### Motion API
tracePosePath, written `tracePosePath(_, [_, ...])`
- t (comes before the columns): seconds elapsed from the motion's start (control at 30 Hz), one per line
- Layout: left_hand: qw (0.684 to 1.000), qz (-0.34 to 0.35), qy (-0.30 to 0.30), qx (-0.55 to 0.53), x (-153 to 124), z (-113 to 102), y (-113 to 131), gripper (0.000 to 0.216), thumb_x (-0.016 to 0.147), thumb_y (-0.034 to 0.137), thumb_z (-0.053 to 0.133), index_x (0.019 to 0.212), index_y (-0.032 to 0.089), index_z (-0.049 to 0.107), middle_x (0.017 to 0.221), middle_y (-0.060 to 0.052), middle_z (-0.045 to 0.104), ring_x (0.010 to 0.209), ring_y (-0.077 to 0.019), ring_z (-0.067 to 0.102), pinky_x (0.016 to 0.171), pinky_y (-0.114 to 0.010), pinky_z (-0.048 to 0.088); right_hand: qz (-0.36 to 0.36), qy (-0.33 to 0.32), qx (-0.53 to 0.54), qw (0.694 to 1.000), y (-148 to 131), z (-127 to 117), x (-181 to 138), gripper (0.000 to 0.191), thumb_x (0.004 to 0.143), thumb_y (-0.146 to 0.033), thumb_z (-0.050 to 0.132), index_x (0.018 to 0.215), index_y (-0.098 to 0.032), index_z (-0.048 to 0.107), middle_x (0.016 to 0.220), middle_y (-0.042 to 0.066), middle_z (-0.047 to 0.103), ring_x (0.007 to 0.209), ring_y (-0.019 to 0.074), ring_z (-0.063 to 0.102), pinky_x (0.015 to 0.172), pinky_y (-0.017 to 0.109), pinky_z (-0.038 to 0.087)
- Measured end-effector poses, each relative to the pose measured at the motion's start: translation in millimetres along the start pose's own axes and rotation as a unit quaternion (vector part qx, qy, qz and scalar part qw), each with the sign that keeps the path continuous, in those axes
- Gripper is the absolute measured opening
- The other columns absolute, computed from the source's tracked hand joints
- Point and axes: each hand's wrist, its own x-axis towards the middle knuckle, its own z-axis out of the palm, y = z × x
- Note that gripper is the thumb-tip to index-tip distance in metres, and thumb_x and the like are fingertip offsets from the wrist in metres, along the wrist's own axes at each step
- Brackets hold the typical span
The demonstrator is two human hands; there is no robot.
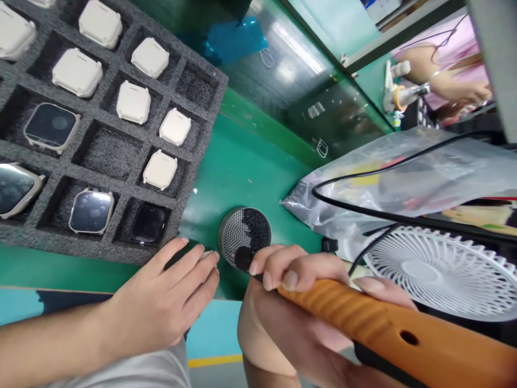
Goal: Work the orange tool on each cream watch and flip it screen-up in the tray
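Observation:
My right hand (307, 285) is wrapped round the ridged orange handle of an electric screwdriver (343, 312). Its black front end (244, 258) is over the edge of a round metal dish (230, 234). The dish has a dimpled surface, with many tiny black screws (257, 229) heaped on one side. My left hand (165, 293) lies palm down at the near corner of the grey foam tray (133, 256), fingers bent. A pale edge and something dark show beneath those fingers; most of this thing is hidden by the hand.
White watch cases (133, 102) and watches with dark screens (92, 211) sit in the tray's compartments. A clear plastic bag (343, 186), a black cable (363, 213) and a white fan (436, 272) are on the right. Another person's hand (460, 86) shows at top right.

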Motion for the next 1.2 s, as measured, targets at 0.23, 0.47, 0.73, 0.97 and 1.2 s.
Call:
tracePosePath(0.23, [1.0, -0.019, 0.015, 0.009, 0, 2, 2, 0.033, 0.105, 0.025, 0.057, 0.131, 0.011, 0.072, 0.142, -0.014, 0.07, 0.128, -0.032, 0.062, 0.123, -0.054, 0.037, -0.012, -0.003, 0.002, 1.0, 5, -2, 1, 0.041, 0.1, -0.066, 0.057, 0.121, -0.033, 0.067, 0.086, -0.003, 0.064, 0.07, 0.0178, 0.061, 0.064, 0.043, 0.058])
tracePosePath(0.47, [0.999, -0.019, 0.03, 0.004, 0, 1, -1, 0.034, 0.104, 0.017, 0.056, 0.131, 0.013, 0.074, 0.133, -0.013, 0.075, 0.12, -0.03, 0.066, 0.12, -0.054, 0.041, -0.035, -0.013, -0.008, 0.999, 7, -4, 4, 0.042, 0.1, -0.066, 0.052, 0.122, -0.032, 0.067, 0.085, -0.002, 0.063, 0.069, 0.0172, 0.06, 0.061, 0.041, 0.058])
tracePosePath(0.73, [0.999, -0.027, 0.041, -0.003, -3, 4, 1, 0.032, 0.103, 0.028, 0.069, 0.13, 0.013, 0.077, 0.129, -0.01, 0.076, 0.116, -0.0296, 0.066, 0.12, -0.055, 0.044, -0.027, -0.169, -0.038, 0.985, 22, -65, -5, 0.038, 0.097, -0.064, 0.053, 0.084, -0.029, 0.063, 0.064, -0.003, 0.045, 0.054, 0.018, 0.052, 0.049, 0.04, 0.054])
tracePosePath(0.97, [0.999, -0.026, 0.03, -0.005, -1, 4, 2, 0.033, 0.106, 0.027, 0.063, 0.131, 0.012, 0.076, 0.13, -0.011, 0.075, 0.116, -0.0298, 0.065, 0.121, -0.055, 0.042, 0.008, -0.193, 0.006, 0.981, 28, -63, -12, 0.036, 0.097, -0.061, 0.046, 0.09, -0.031, 0.064, 0.063, -0.003, 0.048, 0.053, 0.0192, 0.056, 0.051, 0.044, 0.058])
tracePosePath(1.2, [0.999, -0.032, 0.032, -0.006, -1, 4, 2, 0.032, 0.105, 0.027, 0.062, 0.13, 0.012, 0.077, 0.131, -0.013, 0.075, 0.117, -0.0306, 0.065, 0.12, -0.054, 0.042, 0.033, -0.239, -0.002, 0.971, 31, -78, -12, 0.035, 0.097, -0.062, 0.052, 0.091, -0.031, 0.067, 0.068, -0.002, 0.053, 0.056, 0.0185, 0.058, 0.058, 0.045, 0.062])
